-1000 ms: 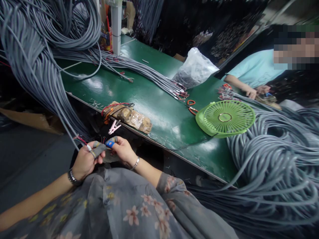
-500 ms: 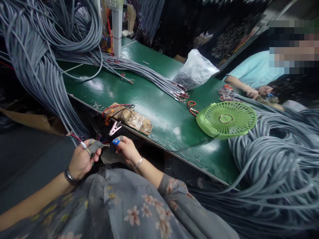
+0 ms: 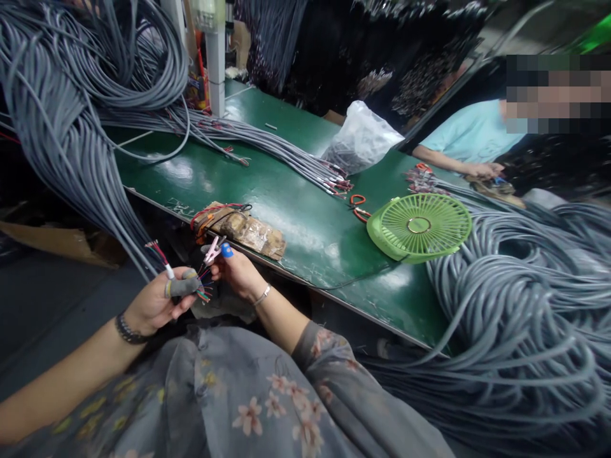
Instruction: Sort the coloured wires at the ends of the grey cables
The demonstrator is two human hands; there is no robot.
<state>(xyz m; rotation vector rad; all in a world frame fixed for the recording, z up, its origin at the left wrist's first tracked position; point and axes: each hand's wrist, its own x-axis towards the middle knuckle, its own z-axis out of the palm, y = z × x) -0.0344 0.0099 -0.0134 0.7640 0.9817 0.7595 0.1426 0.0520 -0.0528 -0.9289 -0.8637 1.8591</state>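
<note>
So, running this one remotely, I've got the left grip (image 3: 160, 304) clenched on a bunch of coloured wires (image 3: 205, 294), the ends poking out past a grey finger sleeve (image 3: 181, 286). The bunch hangs in front of the near edge of the green tabletop (image 3: 310, 232), not on it. A white-collared cable end (image 3: 169, 272) with reddish wires sticks up right beside that finger; can't tell if it's the same cable as the coloured ends.

Right grip (image 3: 238, 273) is curled up with its blue thumb wrap (image 3: 226, 250) on top, near the pink clip (image 3: 212, 251). Its fingertips are hidden, so I honestly can't say if it's pinching a strand, the clip or nothing.

My take, since this looks like fine strand work: pinch firmly with the left near the base of the wires so they fan out, and have the right pick one strand at a time. Pull along the wire, never sideways, or thin stuff like that probably kinks. I'd also watch the clip; it's close enough that loose strands could snag. The green fan (image 3: 420, 226) is well apart.
</note>
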